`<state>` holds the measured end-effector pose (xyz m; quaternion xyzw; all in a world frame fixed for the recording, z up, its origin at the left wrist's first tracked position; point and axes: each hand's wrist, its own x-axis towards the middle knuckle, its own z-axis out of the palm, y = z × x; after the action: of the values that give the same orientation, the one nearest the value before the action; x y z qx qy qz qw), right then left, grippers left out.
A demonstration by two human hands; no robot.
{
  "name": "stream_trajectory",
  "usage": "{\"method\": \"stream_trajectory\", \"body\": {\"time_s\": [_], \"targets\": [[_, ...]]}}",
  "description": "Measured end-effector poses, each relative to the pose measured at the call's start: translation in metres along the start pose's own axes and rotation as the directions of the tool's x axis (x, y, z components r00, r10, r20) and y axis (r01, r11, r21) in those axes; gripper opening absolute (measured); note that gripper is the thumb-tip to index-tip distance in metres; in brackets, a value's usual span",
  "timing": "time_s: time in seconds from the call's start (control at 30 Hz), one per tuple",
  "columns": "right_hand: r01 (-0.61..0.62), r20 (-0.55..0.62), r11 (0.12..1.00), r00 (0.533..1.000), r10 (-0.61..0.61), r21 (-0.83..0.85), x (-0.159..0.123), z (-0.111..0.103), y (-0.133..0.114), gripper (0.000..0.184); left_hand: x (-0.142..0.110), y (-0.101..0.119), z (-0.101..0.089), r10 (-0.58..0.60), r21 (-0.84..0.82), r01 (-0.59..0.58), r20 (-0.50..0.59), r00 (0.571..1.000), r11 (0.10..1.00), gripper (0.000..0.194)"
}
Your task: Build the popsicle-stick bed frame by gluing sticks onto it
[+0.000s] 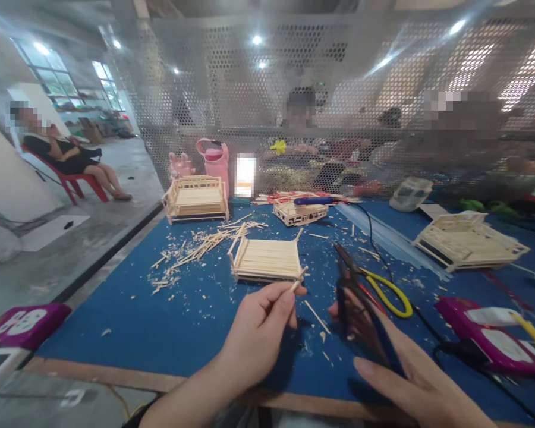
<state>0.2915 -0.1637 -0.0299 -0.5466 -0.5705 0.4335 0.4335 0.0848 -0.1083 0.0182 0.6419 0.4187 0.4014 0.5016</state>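
Note:
Between thumb and forefinger, my left hand [264, 324] pinches a short wooden stick [299, 279], its tip pointing up and away. Just beyond it sits a small slatted wooden model [270, 257] with upright posts at its corners. My right hand [396, 356] is wrapped around dark-handled pliers or cutters [353, 273], whose jaws point forward and look closed; motion blurs the handles. Beside the tool lies a pair of yellow-handled scissors or pliers [390, 292]. A thin loose stick [317, 317] rests on the blue table between my hands.
Wooden scraps and sticks [209, 246] litter the blue tabletop [160, 333]. Behind stand a model bench [198, 199], another model [301, 211] and a pink bottle [216, 163]. A third model [470, 241] and a purple power strip [490, 339] lie right. A perforated screen [249, 89] closes the back.

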Motion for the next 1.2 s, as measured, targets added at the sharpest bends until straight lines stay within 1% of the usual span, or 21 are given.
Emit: {"method": "stream_trajectory", "body": {"time_s": [0.1,0.2,0.33,0.5,0.7,0.77,0.87,0.97,1.07,1.2], "targets": [[-0.055,0.006,0.995,0.998,0.056,-0.089,-0.005,0.015,-0.020,0.074,0.000,-0.001,0.000,0.042,0.019,-0.042,0.008,0.999,0.999,0.032],[-0.064,0.006,0.983,0.998,0.066,-0.171,-0.003,0.022,-0.028,0.075,-0.001,-0.001,-0.001,0.067,0.047,-0.068,0.024,0.997,0.997,0.029],[0.014,0.040,0.957,0.999,-0.002,-0.290,-0.002,0.024,-0.027,0.069,-0.002,0.000,-0.003,0.080,0.067,-0.082,0.032,0.996,0.994,0.027],[0.128,0.047,0.895,0.992,-0.120,-0.427,-0.004,0.027,-0.027,0.062,-0.001,0.004,-0.004,0.120,0.071,-0.124,0.054,0.991,0.990,0.023],[0.175,0.000,0.880,0.981,-0.195,-0.441,-0.001,0.026,-0.027,0.051,-0.002,0.007,-0.004,0.157,0.111,-0.167,0.092,0.983,0.980,0.023],[0.183,-0.005,0.881,0.979,-0.205,-0.437,-0.002,0.024,-0.026,0.053,-0.002,0.007,-0.003,0.159,0.115,-0.170,0.102,0.982,0.979,0.023],[0.187,-0.013,0.878,0.977,-0.215,-0.440,-0.003,0.022,-0.022,0.060,0.000,0.008,-0.001,0.163,0.107,-0.173,0.095,0.982,0.979,0.023],[0.218,-0.010,0.856,0.968,-0.251,-0.468,-0.003,0.022,-0.016,0.064,0.003,0.008,0.000,0.172,0.108,-0.181,0.088,0.981,0.978,0.023],[0.255,-0.027,0.827,0.951,-0.309,-0.502,-0.002,0.023,-0.012,0.064,0.005,0.007,0.000,0.176,0.110,-0.186,0.094,0.980,0.976,0.023],[0.268,-0.077,0.815,0.932,-0.355,-0.514,-0.001,0.025,-0.009,0.060,0.004,0.007,0.001,0.191,0.119,-0.202,0.099,0.977,0.972,0.023]]}}
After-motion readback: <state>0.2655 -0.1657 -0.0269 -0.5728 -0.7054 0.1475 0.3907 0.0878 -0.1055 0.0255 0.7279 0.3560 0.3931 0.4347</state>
